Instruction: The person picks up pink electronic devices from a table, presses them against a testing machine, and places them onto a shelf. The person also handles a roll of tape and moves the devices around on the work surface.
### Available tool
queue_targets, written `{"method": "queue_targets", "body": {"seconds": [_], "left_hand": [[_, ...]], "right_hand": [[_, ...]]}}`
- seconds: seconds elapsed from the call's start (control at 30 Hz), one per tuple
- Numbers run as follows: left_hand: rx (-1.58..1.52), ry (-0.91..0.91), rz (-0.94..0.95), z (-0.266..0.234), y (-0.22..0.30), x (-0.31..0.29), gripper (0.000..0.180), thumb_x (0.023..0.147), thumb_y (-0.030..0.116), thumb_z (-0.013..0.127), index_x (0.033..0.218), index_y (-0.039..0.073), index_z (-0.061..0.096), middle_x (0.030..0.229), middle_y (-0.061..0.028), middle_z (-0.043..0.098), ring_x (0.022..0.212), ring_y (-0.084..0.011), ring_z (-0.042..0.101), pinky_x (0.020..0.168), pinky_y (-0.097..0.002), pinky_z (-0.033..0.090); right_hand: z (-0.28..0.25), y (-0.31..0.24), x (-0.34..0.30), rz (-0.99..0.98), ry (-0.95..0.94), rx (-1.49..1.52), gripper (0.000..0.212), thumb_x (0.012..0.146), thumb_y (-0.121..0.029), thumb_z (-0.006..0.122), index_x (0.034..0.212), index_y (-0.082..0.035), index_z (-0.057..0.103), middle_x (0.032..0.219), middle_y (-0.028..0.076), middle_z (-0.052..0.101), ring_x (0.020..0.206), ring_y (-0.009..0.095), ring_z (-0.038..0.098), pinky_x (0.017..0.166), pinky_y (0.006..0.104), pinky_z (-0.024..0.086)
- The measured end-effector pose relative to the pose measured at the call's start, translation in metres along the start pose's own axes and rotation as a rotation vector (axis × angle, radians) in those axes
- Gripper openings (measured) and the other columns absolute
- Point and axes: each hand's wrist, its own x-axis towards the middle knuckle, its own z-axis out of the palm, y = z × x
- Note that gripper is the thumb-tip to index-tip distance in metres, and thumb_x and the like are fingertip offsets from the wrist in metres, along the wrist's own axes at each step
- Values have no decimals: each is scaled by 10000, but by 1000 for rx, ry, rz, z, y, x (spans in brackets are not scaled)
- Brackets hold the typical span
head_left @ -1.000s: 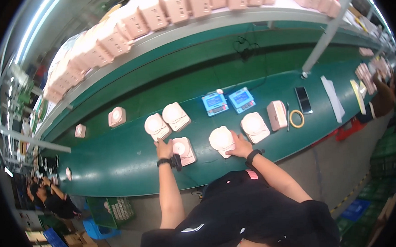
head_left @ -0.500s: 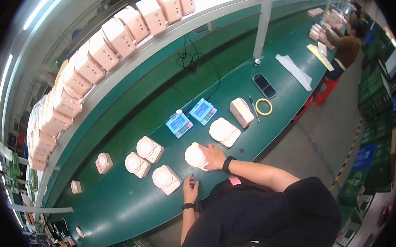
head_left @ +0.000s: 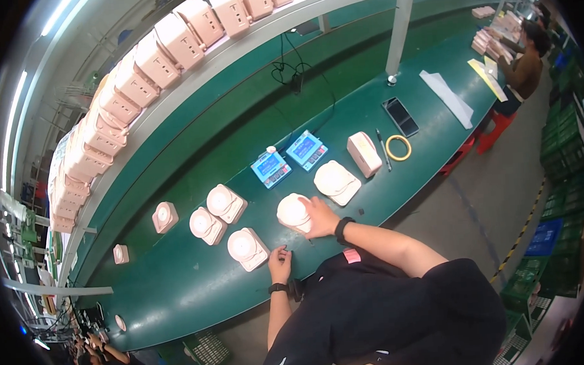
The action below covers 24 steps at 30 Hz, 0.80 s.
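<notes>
My right hand [head_left: 320,218] grips the side of a pale pink device with a round white disc [head_left: 294,210], which lies on the green table, fingers and thumb around its right edge. My left hand [head_left: 280,265] is at the table's near edge, its fingers curled together; whatever is in them is too small to make out. Beside it on the left lies a similar pink device [head_left: 247,248]. Another such device [head_left: 337,183] lies to the right of my right hand. Two more, a round-topped unit [head_left: 207,226] and its neighbour [head_left: 226,203], sit close together farther left.
Two blue-screened meters [head_left: 271,168] stand behind the devices. An upright pink unit [head_left: 364,155], pen [head_left: 383,150], yellow ring [head_left: 398,148] and phone [head_left: 400,116] lie to the right. Pink units [head_left: 156,61] line the raised shelf. A co-worker [head_left: 522,64] sits far right.
The view has shifted slightly, so the table things appear a little right and up. My left fingers have drawn closer together. My right hand stays on the same pink device.
</notes>
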Motion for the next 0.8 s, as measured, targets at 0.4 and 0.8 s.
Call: {"method": "queue_targets", "body": {"seconds": [0.4, 0.8], "left_hand": [[-14, -56, -5, -3, 3, 3, 241, 780, 33, 647, 1015, 12, 596, 780, -21, 559, 668, -84, 524, 592, -216, 447], [14, -50, -17, -4, 10, 5, 220, 782, 40, 648, 993, 4, 597, 710, -2, 554, 639, -69, 511, 595, -202, 427]], "right_hand": [[-87, 57, -8, -23, 456, 349, 918, 513, -221, 799, 1316, -22, 399, 1158, 187, 463, 1099, 324, 464, 977, 366, 367], [-75, 153, 3, 301, 572, 1116, 542, 724, -135, 640, 1226, 9, 498, 1167, 190, 535, 1050, 216, 516, 925, 309, 397]]}}
